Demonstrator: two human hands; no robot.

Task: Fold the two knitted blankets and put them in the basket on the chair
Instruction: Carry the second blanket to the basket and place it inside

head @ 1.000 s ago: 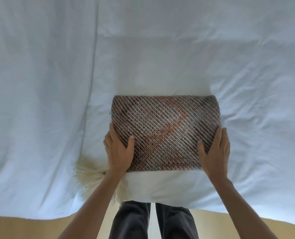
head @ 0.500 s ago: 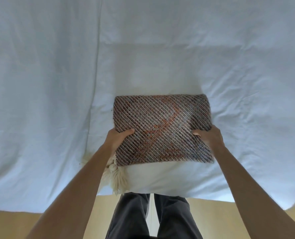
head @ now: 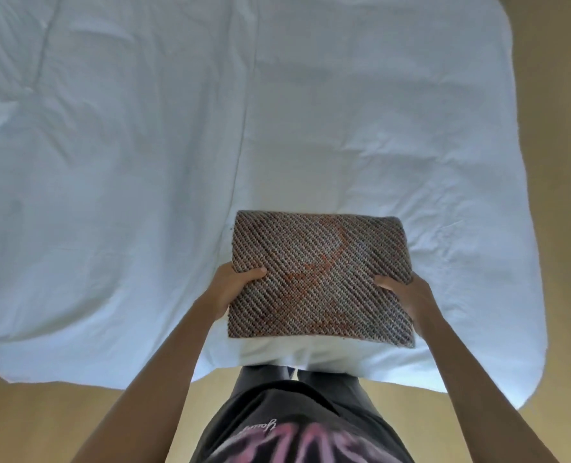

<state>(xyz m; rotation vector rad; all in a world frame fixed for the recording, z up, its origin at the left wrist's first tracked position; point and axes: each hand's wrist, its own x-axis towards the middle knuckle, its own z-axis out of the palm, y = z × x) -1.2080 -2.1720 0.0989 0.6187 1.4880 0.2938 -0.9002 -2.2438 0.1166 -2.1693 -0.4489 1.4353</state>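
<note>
Lifted since half a second ago: the folded blanket (head: 320, 279) now sits higher in frame and the pale fringe that trailed at its left corner is out of sight. Left hand (head: 230, 289) and right hand (head: 407, 299) grip opposite side edges, thumbs on top, fingers (head: 254, 271) curled under; both clenched on the bundle.

Handling, my read: soft, thick knit, moderately light, not slippery, nothing fragile. Layers will sag or slide apart if held at one edge only, so side grips with support beneath look right.

Blanket hangs just above the near edge of the bed (head: 143, 195), which is covered in a wrinkled white sheet. Tan floor (head: 60, 412) around it. No basket, chair or second blanket in view.
</note>
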